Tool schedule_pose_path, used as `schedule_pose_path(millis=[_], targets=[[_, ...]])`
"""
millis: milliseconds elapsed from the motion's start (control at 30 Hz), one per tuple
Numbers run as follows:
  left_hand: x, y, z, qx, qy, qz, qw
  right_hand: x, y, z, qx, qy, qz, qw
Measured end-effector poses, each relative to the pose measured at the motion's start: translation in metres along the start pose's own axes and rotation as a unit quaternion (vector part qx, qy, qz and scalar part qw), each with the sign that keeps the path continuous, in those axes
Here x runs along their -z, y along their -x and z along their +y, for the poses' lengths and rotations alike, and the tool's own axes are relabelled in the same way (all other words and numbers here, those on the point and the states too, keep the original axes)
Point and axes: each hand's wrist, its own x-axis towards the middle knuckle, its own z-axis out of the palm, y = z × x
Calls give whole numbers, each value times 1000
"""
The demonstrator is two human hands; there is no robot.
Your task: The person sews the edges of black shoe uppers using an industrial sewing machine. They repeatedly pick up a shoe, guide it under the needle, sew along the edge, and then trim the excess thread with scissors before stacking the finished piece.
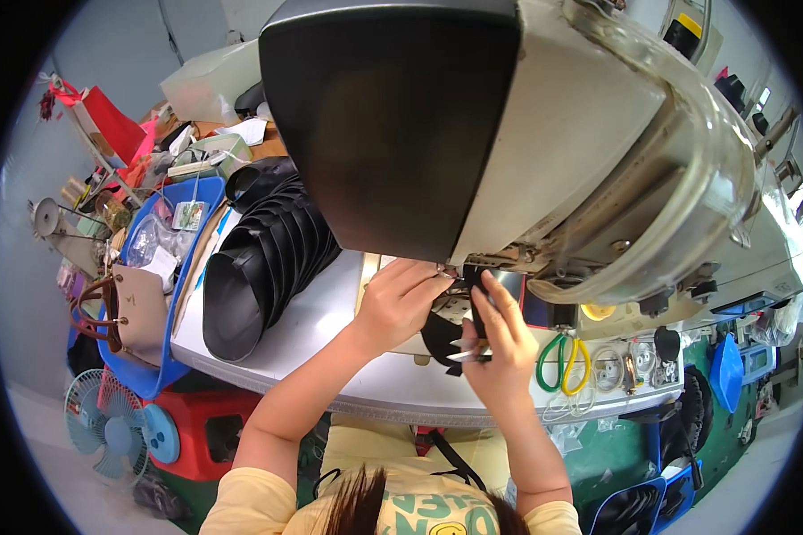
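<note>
A sewing machine with a black end cover fills the upper middle. Under its head lies a black leather-like piece, partly covered by my hands. My left hand is at the needle area, thumb and fingertips pinched together; what they hold is too small to tell. On the right, my right hand has its index and middle fingers stretched along the black piece. Thread snips with pointed silver blades stick out leftward from its palm, their grip hidden by the hand.
Left of the machine lies a row of overlapping black curved pieces. Green-and-yellow-handled scissors and bobbins lie right on the white table. A blue tray with a handbag, a red stool and a fan stand left.
</note>
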Motion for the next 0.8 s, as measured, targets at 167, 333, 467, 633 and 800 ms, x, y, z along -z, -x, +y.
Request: schedule_pose_path(millis=[167, 333, 467, 633, 800], targets=[[-2, 0, 1, 11, -16, -6, 1000, 7, -8, 4, 6, -1, -16, 1000], [-2, -1, 9, 9, -70, -7, 997, 14, -11, 13, -3, 5, -32, 999], [-5, 4, 20, 21, -113, -1, 993, 18, -13, 30, -35, 11, -40, 999], [-6, 14, 27, 58, -92, 4, 994, 18, -11, 44, -37, -3, -52, 998], [-7, 32, 29, 142, -22, 32, 989, 14, -21, 59, 28, 5, 1, 1000]])
